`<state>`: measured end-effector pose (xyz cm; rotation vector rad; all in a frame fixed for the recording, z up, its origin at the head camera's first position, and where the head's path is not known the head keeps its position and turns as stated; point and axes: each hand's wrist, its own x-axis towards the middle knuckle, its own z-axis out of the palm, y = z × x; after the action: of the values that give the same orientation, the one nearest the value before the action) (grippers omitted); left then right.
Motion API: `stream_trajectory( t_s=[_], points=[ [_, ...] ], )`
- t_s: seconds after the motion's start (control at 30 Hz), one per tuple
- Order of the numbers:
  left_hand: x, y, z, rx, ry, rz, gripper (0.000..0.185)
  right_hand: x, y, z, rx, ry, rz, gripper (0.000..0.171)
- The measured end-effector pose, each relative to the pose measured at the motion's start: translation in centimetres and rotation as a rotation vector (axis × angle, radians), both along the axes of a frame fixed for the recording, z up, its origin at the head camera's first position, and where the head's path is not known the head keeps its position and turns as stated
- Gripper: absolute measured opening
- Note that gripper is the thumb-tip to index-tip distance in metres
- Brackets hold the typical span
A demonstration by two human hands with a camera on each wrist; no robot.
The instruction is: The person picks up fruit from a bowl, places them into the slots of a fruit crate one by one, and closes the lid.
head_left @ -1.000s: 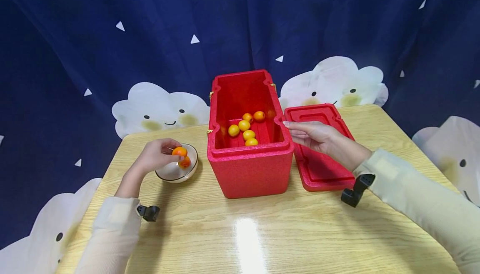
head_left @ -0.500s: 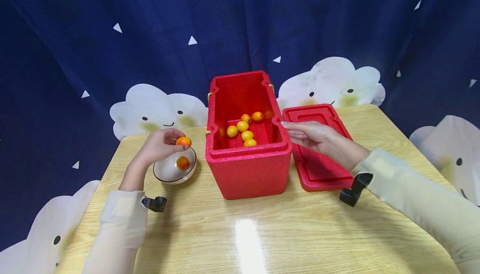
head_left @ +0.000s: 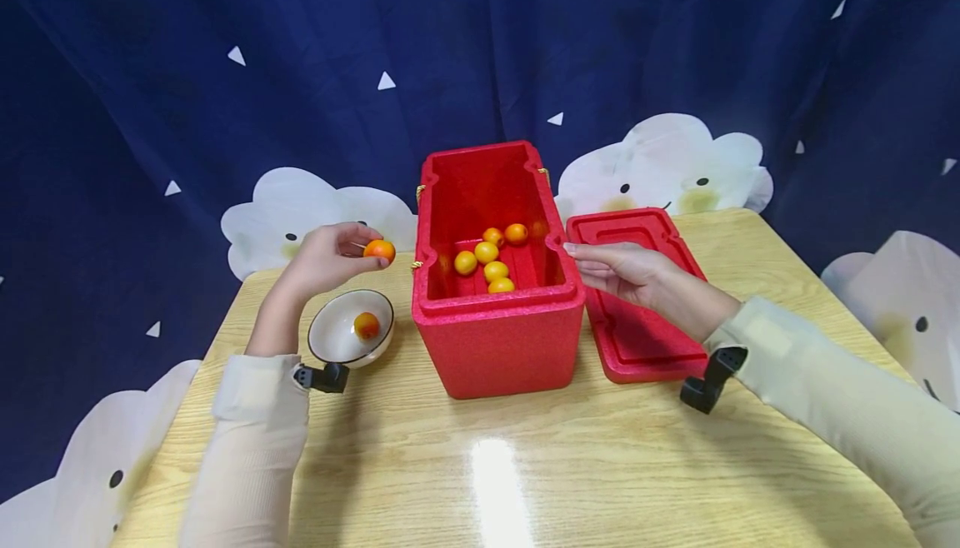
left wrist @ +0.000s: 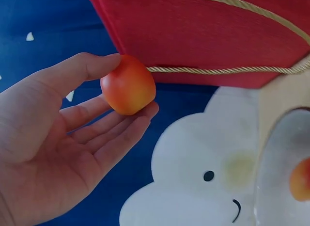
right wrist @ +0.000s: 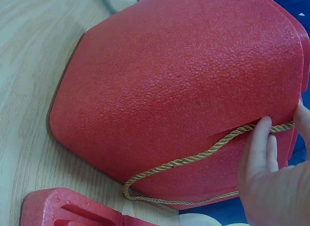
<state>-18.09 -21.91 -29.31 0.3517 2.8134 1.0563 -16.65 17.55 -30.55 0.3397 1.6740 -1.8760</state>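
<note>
My left hand (head_left: 327,258) pinches a small orange-red fruit (head_left: 379,250) between thumb and fingertips, raised beyond the white bowl (head_left: 330,336) and left of the red foam box (head_left: 498,356). The left wrist view shows the same fruit (left wrist: 128,85) close to the box's side wall. One more orange fruit (head_left: 366,326) lies in the bowl. Several yellow and orange fruits (head_left: 486,253) lie on the floor of the lidless box. With fairly straight fingers, my right hand (head_left: 626,271) touches the box's right side at the rim, beside the gold rope (right wrist: 208,151) in the right wrist view.
A red lid (head_left: 645,340) lies flat on the wooden table (head_left: 420,465), right of the box and partly under my right forearm in the head view. Behind the table hangs a dark blue curtain (head_left: 315,57) with white clouds.
My left hand has lifted the orange-red fruit out of the bowl, moving up and right toward the box. The other orange fruit stays in the bowl. My right hand keeps its place.
</note>
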Motion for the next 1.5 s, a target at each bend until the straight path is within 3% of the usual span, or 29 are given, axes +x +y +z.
stream_trajectory(
  t_s=[0.57, 0.8, 1.13, 1.33, 1.5],
  points=[
    [-1.5, 2.8, 4.0, 0.021, 0.048, 0.028, 0.037, 0.0, 0.0, 0.0, 0.018, 0.015, -0.005, 0.075],
    [-2.3, 4.9, 6.0, 0.04, 0.063, 0.001, 0.036, 0.0, 0.0, 0.0, 0.013, 0.011, -0.005, 0.074],
    [-3.9, 8.5, 9.3, -0.017, 0.054, -0.06, 0.039, 0.1, 0.2, 0.0, 0.022, 0.016, -0.009, 0.076],
    [-5.2, 10.3, 10.1, -0.001, 0.031, -0.103, 0.036, 0.2, 0.2, 0.1, 0.01, 0.007, -0.019, 0.076],
    [-6.4, 11.9, 10.1, -0.002, -0.025, -0.097, 0.036, 0.4, 0.0, 0.2, 0.008, -0.009, -0.01, 0.075]
  ],
)
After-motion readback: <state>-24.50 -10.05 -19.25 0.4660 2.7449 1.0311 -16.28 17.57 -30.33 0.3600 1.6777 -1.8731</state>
